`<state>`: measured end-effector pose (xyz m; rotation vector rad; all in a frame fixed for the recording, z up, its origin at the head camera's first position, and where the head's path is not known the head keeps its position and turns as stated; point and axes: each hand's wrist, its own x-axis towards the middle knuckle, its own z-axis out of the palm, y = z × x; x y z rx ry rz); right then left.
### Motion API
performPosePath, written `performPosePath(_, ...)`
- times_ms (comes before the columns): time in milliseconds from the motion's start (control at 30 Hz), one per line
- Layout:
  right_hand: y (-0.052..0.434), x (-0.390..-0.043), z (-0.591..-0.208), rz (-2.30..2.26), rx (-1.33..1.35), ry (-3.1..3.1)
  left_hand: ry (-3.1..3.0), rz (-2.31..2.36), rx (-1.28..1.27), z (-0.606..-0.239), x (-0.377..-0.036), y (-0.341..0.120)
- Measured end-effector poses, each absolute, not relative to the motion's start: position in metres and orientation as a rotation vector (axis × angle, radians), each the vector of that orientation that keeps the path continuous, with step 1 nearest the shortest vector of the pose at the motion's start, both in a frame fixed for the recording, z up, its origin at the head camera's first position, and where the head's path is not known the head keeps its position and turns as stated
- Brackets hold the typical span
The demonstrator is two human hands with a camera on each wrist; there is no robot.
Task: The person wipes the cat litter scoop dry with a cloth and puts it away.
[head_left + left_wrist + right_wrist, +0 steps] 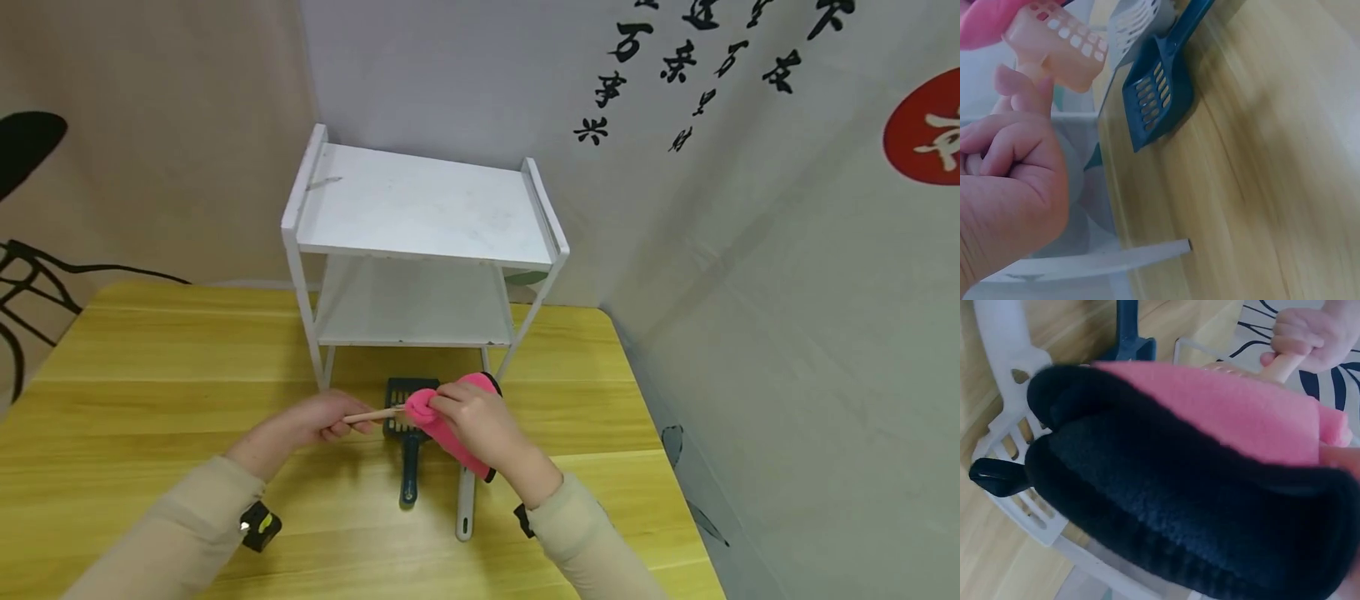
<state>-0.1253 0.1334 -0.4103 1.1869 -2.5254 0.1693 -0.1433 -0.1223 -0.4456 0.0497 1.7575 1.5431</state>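
My left hand point(330, 414) grips the handle of a peach litter scoop point(1063, 44), its slotted head pointing toward the other hand. A pink cloth point(448, 435) with black edging is held in my right hand point(480, 423), against the head of that scoop and partly covering it. The right wrist view shows the cloth's dark underside point(1179, 500) and a small black loop. Below the hands, a dark teal litter scoop point(409, 471) lies on the table, handle toward me. Beside it on the right is a light grey litter scoop point(465, 507), its head hidden by the cloth in the head view.
A white two-tier shelf point(427, 208) stands at the back of the wooden table point(187, 375), just beyond the scoops. Behind it hangs a pale curtain point(465, 75) with black lettering. Black chair parts point(33, 283) are at the left edge.
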Motion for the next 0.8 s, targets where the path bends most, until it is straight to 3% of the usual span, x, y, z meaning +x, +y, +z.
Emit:
performPosePath(533,0.167,-0.138,-0.419,0.419,1.026,-2.625,1.785,1.527,0.096,-0.445,-0.14,-0.132)
performPosePath(800,0.192,-0.15,-0.423,0.641,0.817,-2.649,2.213,1.373,0.323,-0.441,-0.139,-0.133)
